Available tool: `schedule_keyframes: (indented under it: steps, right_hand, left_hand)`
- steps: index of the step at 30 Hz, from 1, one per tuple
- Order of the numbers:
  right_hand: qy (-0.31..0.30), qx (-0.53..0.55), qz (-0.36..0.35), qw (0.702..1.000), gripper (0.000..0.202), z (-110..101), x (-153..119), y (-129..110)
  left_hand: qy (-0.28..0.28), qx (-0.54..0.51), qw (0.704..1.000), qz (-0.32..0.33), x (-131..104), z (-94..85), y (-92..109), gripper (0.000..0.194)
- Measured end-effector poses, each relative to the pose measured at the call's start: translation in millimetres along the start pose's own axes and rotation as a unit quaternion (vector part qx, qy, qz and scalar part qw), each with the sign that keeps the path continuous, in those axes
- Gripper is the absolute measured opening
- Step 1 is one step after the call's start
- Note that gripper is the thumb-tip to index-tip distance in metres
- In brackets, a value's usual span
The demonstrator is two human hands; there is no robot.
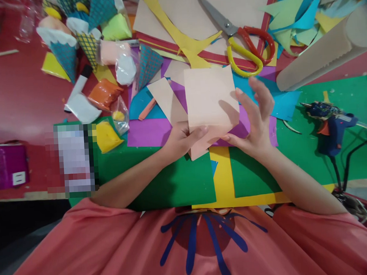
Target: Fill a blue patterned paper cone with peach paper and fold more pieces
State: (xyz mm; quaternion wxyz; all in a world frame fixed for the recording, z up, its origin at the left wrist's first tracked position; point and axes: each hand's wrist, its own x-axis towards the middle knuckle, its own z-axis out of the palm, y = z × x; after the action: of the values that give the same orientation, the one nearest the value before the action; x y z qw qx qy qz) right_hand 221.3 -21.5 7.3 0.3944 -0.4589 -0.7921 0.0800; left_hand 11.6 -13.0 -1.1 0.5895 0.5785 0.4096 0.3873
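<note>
A pale peach piece of paper [211,97], folded or stacked near its lower edge, is held up over the purple and green sheets. My left hand [185,141] grips its lower left side, thumb on top. At the right side, my right hand [256,121] has its fingers spread and bent, the thumb close to the lower right edge; whether it touches the paper I cannot tell. Behind lies a peach strip [169,99] beside a coral crayon-like stick [147,109]. Scissors [231,32] with red and yellow handles rest partly open beyond the paper.
A blue glue gun [333,129] lies at right on a green sheet [354,100], below a rolled peach sheet [323,52]. Paper cones [64,53] and clay packets [105,93] crowd the left. A purple box [9,165] sits far left; paper scraps [296,12] lie top right.
</note>
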Motion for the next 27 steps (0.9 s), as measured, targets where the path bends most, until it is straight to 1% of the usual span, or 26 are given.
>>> schedule_keyframes:
  steps: [2,5,6,9,11,13,14,17,18,19,20,22,25,27]
  right_hand:
    - [-0.02,-0.025,-0.029,0.999,0.061,-2,0,1]
    - [-0.057,0.022,-0.049,0.997,0.043,-4,1,2]
    - [-0.058,0.042,-0.051,0.996,0.039,-4,1,2]
    - [-0.036,0.094,-0.057,0.993,0.031,-3,0,0]
    - [-0.025,0.126,-0.045,0.991,0.026,-3,-1,-2]
    - [-0.013,0.17,-0.008,0.985,0.024,-4,-3,-3]
    - [-0.005,0.193,0.026,0.981,0.025,-5,-5,-3]
    - [0.027,0.246,0.16,0.956,0.028,-9,-7,-3]
    - [0.032,0.262,0.199,0.944,0.03,-10,-7,-3]
    - [0.031,0.282,0.229,0.931,0.032,-11,-7,-3]
    - [0.02,0.302,0.247,0.92,0.034,-11,-6,-3]
    - [-0.012,0.331,0.266,0.905,0.037,-11,-4,-5]
    - [-0.047,0.347,0.267,0.898,0.036,-8,2,-8]
    - [-0.059,0.358,0.261,0.895,0.034,-6,4,-9]
  left_hand:
    - [-0.02,0.02,1.0,0.003,-1,-0.5,2,0.055]
    - [-0.037,0.038,0.999,0.009,-2,-1.1,3,0.054]
    - [-0.041,0.039,0.998,0.013,-3,-1.2,3,0.053]
    - [-0.048,0.028,0.998,0.041,-3,-1.9,4,0.051]
    - [-0.05,0.012,0.996,0.069,-2,-2.9,3,0.049]
    - [-0.025,-0.023,0.994,0.1,-1,-3.7,1,0.046]
    - [0.0,-0.046,0.992,0.113,-1,-3.9,0,0.044]
    - [0.118,-0.108,0.979,0.126,4,-3.7,1,0.03]
    - [0.148,-0.114,0.975,0.122,6,-3.7,2,0.027]
    - [0.164,-0.112,0.973,0.119,8,-3.8,2,0.027]
    - [0.166,-0.106,0.974,0.116,9,-4.2,3,0.03]
    - [0.141,-0.094,0.979,0.11,10,-5.4,3,0.032]
    - [0.094,-0.105,0.985,0.098,9,-6.8,-1,0.027]
    - [0.075,-0.113,0.987,0.091,8,-6.9,-4,0.024]
